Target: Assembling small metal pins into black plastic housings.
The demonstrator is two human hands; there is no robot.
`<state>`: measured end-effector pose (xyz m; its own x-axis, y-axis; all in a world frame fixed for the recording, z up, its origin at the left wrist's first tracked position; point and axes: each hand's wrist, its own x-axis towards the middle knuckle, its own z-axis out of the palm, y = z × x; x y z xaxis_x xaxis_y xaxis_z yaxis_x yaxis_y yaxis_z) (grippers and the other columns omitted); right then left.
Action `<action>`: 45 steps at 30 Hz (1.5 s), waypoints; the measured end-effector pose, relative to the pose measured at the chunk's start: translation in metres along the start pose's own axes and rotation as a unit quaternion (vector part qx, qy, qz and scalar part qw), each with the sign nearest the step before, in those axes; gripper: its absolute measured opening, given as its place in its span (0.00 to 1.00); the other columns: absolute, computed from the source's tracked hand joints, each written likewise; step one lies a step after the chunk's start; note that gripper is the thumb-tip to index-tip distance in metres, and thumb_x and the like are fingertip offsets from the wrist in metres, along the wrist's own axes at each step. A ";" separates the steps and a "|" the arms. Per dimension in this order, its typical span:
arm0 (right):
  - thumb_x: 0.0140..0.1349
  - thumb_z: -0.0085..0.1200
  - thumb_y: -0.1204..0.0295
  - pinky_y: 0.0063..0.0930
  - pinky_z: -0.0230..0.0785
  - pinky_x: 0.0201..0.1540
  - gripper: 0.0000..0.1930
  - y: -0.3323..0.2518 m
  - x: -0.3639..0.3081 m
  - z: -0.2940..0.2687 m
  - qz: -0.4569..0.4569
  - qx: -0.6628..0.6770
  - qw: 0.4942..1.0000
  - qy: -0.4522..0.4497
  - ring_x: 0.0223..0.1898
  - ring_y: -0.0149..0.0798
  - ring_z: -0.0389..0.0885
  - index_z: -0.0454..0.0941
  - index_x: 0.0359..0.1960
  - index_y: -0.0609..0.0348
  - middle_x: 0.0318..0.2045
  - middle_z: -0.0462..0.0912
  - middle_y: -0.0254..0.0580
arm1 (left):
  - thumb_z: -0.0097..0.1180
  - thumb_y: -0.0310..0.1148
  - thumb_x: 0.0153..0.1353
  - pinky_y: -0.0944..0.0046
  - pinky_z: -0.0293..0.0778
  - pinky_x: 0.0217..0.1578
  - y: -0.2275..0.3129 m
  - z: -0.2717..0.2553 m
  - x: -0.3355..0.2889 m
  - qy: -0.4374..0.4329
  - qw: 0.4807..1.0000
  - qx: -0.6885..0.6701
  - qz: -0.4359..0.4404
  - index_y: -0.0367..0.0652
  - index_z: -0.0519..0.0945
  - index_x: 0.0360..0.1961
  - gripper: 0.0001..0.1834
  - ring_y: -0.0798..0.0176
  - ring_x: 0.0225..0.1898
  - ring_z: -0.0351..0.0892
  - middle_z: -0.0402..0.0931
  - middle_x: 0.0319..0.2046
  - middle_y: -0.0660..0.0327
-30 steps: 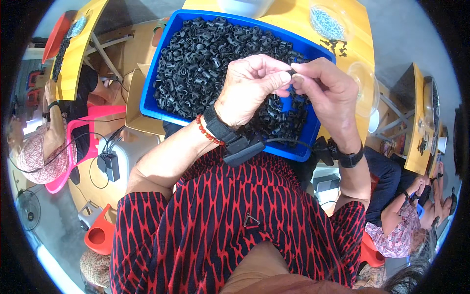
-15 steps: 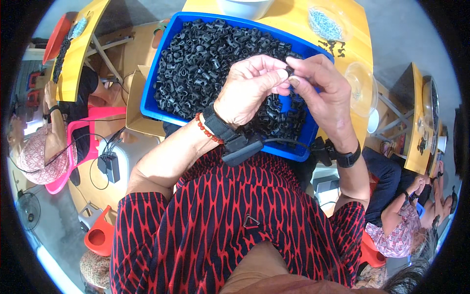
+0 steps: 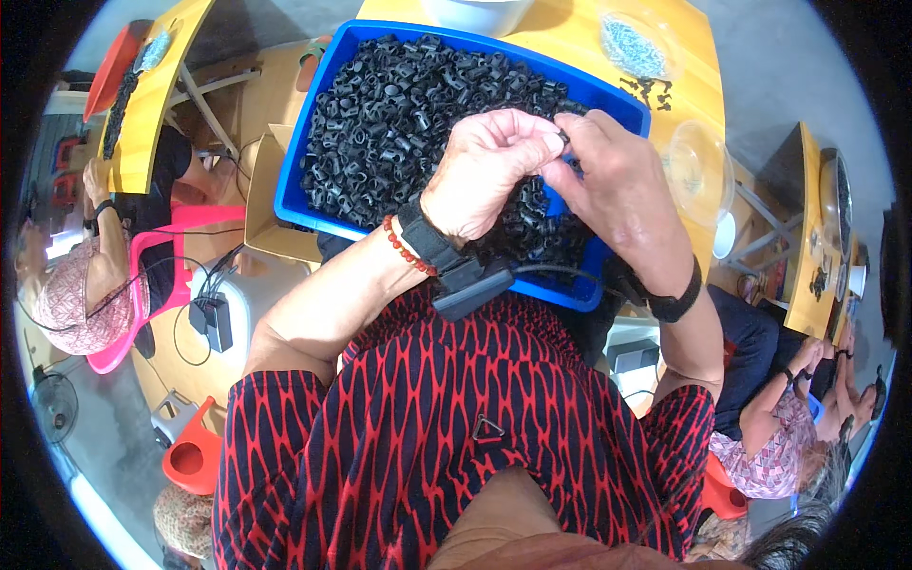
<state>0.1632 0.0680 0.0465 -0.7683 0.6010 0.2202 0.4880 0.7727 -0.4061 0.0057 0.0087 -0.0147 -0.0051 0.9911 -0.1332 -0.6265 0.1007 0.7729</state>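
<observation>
A small black plastic piece (image 3: 564, 139) is at the meeting fingertips of both hands, above the right half of a deep rectangular blue plastic bin (image 3: 328, 224). The grip of the left hand (image 3: 475, 176) grasps the piece between thumb and forefinger; the right hand (image 3: 627, 185) curls its fingers close against the other side, and whether its grip pinches the piece cannot be told. Below, a heap of hollow black plastic parts (image 3: 399, 114) fills most of the bin. A red beaded bracelet (image 3: 407, 250) and a black strap circle the left wrist; a black band (image 3: 679, 299) circles the right. The bin overlaps a yellow wooden worktop (image 3: 560, 33), which also carries, to the right, a round clear dish of pale blue pieces (image 3: 634, 49), several loose black parts (image 3: 648, 92) just beside it, and a round clear plastic container (image 3: 701, 176). A brown cardboard box (image 3: 271, 214) stands left of the bin.
</observation>
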 end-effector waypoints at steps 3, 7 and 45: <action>0.53 0.62 0.71 0.44 0.73 0.35 0.15 0.000 -0.002 0.001 0.002 0.003 1.000 0.027 0.34 0.54 0.79 0.73 0.39 0.62 0.32 0.76 0.50 | 0.58 0.27 0.64 0.66 0.77 0.43 0.001 0.001 -0.001 -0.014 1.000 -0.017 -0.005 0.35 0.80 0.40 0.07 0.68 0.36 0.81 0.82 0.35 0.60; 0.55 0.61 0.71 0.43 0.74 0.34 0.19 -0.001 -0.004 0.002 -0.003 -0.010 0.999 0.049 0.35 0.54 0.80 0.72 0.46 0.63 0.33 0.76 0.50 | 0.60 0.25 0.62 0.68 0.77 0.40 0.003 0.003 -0.004 -0.017 1.000 -0.013 0.000 0.34 0.81 0.37 0.05 0.68 0.35 0.80 0.82 0.34 0.58; 0.54 0.57 0.76 0.46 0.72 0.40 0.04 0.032 -0.036 0.002 -0.059 -0.065 0.994 -0.058 0.37 0.55 0.79 0.77 0.30 0.62 0.29 0.78 0.51 | 0.53 0.28 0.65 0.58 0.73 0.37 0.068 -0.035 -0.086 0.103 0.949 0.011 0.298 0.41 0.76 0.42 0.06 0.62 0.34 0.74 0.77 0.36 0.55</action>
<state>0.2060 0.0708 0.0233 -0.8621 0.4829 0.1533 0.4352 0.8607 -0.2640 -0.0633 -0.0725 0.0274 -0.5077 0.8341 0.2156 -0.4468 -0.4689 0.7619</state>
